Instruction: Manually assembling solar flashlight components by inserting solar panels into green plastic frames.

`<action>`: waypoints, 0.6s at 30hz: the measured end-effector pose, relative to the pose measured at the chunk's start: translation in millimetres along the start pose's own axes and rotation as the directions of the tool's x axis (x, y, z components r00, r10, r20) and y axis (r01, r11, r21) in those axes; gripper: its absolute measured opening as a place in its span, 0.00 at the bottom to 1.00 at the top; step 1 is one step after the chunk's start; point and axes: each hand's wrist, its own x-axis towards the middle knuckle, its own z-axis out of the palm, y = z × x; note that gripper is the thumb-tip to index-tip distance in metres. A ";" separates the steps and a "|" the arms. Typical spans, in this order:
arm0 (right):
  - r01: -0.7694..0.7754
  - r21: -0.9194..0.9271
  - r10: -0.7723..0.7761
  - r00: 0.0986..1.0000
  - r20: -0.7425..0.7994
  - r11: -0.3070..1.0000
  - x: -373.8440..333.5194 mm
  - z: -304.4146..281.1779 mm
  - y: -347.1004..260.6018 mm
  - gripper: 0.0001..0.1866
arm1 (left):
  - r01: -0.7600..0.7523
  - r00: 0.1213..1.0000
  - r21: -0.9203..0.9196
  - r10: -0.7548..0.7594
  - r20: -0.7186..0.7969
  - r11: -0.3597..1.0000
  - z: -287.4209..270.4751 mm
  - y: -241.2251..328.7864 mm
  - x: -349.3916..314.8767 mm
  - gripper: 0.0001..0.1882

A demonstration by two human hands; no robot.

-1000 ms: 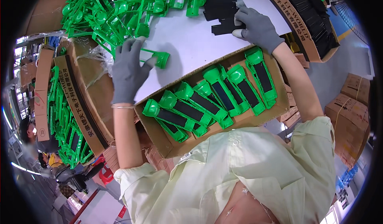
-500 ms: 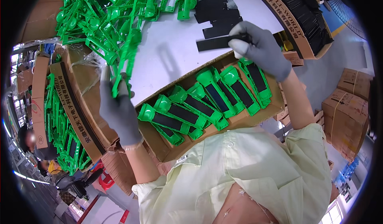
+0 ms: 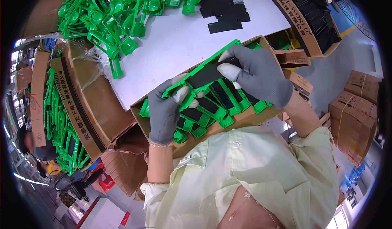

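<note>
Two gloved hands share one green plastic frame above an open carton: the left hand grips its lower end to steady it, while the right hand pinches a black strip flat against it, probably so the strip seats squarely. Below, finished green pieces with black inserts lie packed in rows. Beyond, on the white tabletop, sit loose black strips and a heap of green frames; brown cartons with dark printed bands stand to the left

loose parts behind box (table)
</note>
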 end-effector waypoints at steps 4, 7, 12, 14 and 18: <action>-0.072 -0.165 0.072 0.997 -0.002 0.984 -5.0 2.5 -3.2 0.09 | 0.000 1.000 0.032 -0.001 0.020 0.999 2.6 -2.4 0.0 0.16; -0.028 -0.187 0.021 0.999 -0.042 0.982 -8.9 9.2 4.7 0.10 | 0.049 0.999 -0.004 -0.049 -0.013 0.999 8.8 -1.9 0.2 0.15; -0.049 -0.471 -0.101 0.952 -0.288 0.881 -21.2 3.8 3.3 0.15 | 0.030 1.000 0.113 -0.029 -0.010 0.993 6.8 4.7 -5.1 0.15; 0.010 -0.407 -0.165 0.923 -0.347 0.913 -16.0 5.7 6.0 0.17 | 0.032 0.998 0.163 -0.039 0.042 0.986 3.6 4.2 -4.9 0.14; -0.092 -0.090 0.085 0.993 -0.079 0.992 -35.8 13.2 30.4 0.16 | 0.064 0.995 0.205 -0.080 0.066 0.977 2.4 -5.7 -0.6 0.13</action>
